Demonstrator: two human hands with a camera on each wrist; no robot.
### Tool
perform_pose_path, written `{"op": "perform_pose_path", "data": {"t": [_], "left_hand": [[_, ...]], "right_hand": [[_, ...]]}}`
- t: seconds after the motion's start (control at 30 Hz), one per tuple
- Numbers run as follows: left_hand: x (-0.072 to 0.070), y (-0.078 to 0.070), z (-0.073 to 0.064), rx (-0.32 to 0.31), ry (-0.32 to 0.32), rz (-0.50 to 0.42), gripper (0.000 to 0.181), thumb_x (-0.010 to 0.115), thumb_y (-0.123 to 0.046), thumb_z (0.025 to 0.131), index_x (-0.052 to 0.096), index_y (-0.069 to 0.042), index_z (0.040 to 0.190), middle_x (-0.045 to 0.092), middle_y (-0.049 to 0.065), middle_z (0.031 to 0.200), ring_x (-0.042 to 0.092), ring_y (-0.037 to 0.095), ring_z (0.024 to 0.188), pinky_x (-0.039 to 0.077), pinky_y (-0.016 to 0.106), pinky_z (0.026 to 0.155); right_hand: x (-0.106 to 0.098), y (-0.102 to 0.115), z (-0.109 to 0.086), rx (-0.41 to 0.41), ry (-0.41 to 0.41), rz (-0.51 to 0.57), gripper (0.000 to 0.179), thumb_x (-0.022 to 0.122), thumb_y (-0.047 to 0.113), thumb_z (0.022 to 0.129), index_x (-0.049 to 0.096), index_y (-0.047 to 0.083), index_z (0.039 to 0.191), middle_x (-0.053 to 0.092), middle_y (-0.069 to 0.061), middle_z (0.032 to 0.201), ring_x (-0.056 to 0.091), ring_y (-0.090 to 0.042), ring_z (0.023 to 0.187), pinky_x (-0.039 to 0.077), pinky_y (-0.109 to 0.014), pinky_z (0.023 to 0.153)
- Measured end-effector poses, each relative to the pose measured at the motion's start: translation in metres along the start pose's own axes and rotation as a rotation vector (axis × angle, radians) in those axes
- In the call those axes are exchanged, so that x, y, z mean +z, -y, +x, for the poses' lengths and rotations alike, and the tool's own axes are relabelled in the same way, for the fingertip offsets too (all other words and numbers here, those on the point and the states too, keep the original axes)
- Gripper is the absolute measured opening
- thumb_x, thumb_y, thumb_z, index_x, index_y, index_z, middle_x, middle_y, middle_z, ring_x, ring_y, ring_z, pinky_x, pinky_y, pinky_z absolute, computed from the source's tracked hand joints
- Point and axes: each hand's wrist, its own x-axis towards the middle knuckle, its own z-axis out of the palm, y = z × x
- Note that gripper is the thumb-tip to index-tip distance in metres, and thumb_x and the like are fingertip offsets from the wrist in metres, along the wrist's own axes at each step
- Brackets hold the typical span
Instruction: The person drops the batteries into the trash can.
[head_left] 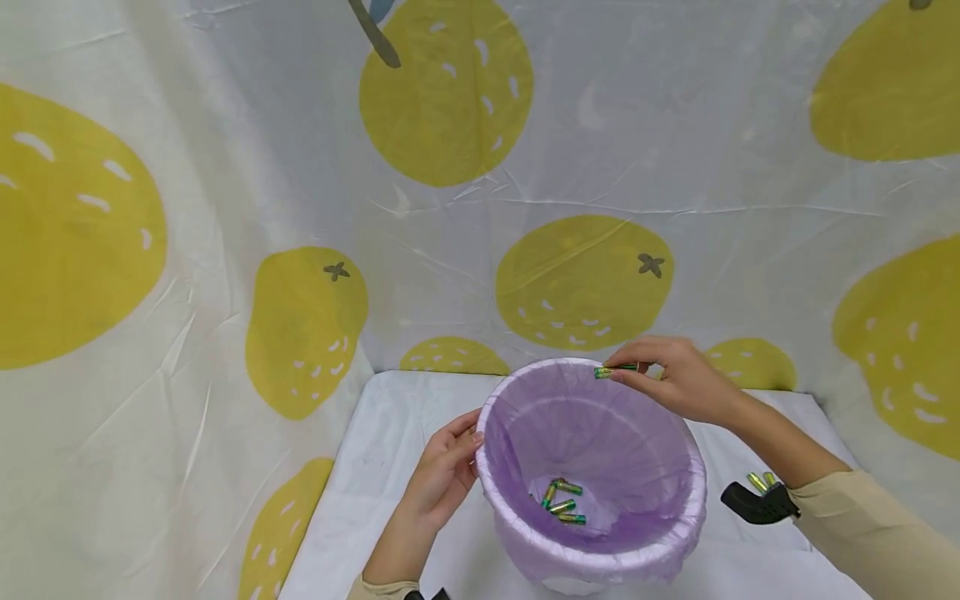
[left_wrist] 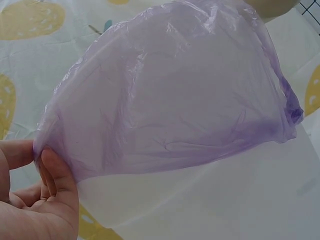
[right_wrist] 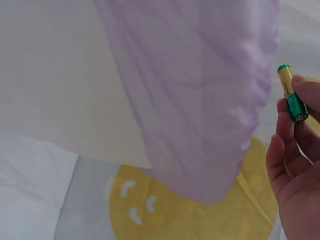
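Observation:
A white bin lined with a purple plastic bag (head_left: 517, 533) stands tilted on the table, its mouth toward me. My left hand (head_left: 442, 471) holds its left rim, thumb and fingers on either side of the bag edge; in the left wrist view the fingers (left_wrist: 60, 172) pinch the liner (left_wrist: 165, 110). Over the far right rim, my right hand (head_left: 686, 383) pinches a green and gold battery (head_left: 603, 372) between thumb and fingertips. The same battery (right_wrist: 291, 92) shows whole in the right wrist view. Several like batteries (head_left: 561, 507) lie at the bottom of the bin.
Two more batteries (head_left: 757, 482) lie on the white table (head_left: 397, 417) at the right, partly hidden by a black wrist device (head_left: 759, 503). A curtain with yellow fruit print (head_left: 442, 250) hangs behind and to the left of the table.

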Motion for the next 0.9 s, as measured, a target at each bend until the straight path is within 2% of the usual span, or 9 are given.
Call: {"op": "perform_pose_path", "data": {"t": [0.23, 0.4, 0.57, 0.9], "left_hand": [[0.002, 0.000, -0.001, 0.003, -0.001, 0.001, 0.042, 0.052, 0.004, 0.104, 0.042, 0.012, 0.145, 0.062, 0.008, 0.114, 0.063, 0.014, 0.093, 0.053, 0.020, 0.072], [0.002, -0.001, 0.000, 0.005, -0.003, 0.005, 0.043, 0.052, 0.003, 0.104, 0.042, 0.012, 0.145, 0.062, 0.009, 0.115, 0.063, 0.014, 0.094, 0.053, 0.020, 0.072], [0.003, -0.002, 0.000, 0.000, -0.018, 0.005, 0.045, 0.053, 0.002, 0.104, 0.041, 0.013, 0.146, 0.061, 0.011, 0.117, 0.063, 0.015, 0.095, 0.052, 0.020, 0.072], [0.003, -0.002, -0.001, 0.003, -0.018, -0.003, 0.045, 0.053, 0.003, 0.104, 0.039, 0.014, 0.146, 0.061, 0.011, 0.117, 0.063, 0.015, 0.095, 0.053, 0.020, 0.073]], "right_hand": [[0.007, 0.004, 0.015, -0.013, 0.039, -0.008, 0.031, 0.079, -0.005, 0.085, 0.078, 0.013, 0.110, 0.073, 0.009, 0.100, 0.064, -0.006, 0.083, 0.052, -0.022, 0.069], [0.005, 0.004, 0.020, 0.003, 0.019, -0.046, 0.035, 0.078, -0.005, 0.086, 0.076, 0.012, 0.116, 0.072, 0.005, 0.102, 0.065, -0.007, 0.086, 0.055, -0.027, 0.072], [0.002, 0.003, 0.015, 0.004, 0.044, -0.036, 0.033, 0.079, -0.004, 0.086, 0.075, 0.010, 0.115, 0.073, 0.003, 0.101, 0.065, -0.007, 0.085, 0.057, -0.033, 0.069], [0.001, 0.001, 0.004, 0.047, 0.062, -0.060, 0.033, 0.080, -0.001, 0.086, 0.076, 0.013, 0.116, 0.073, 0.004, 0.102, 0.064, -0.005, 0.085, 0.056, -0.032, 0.070]]}}
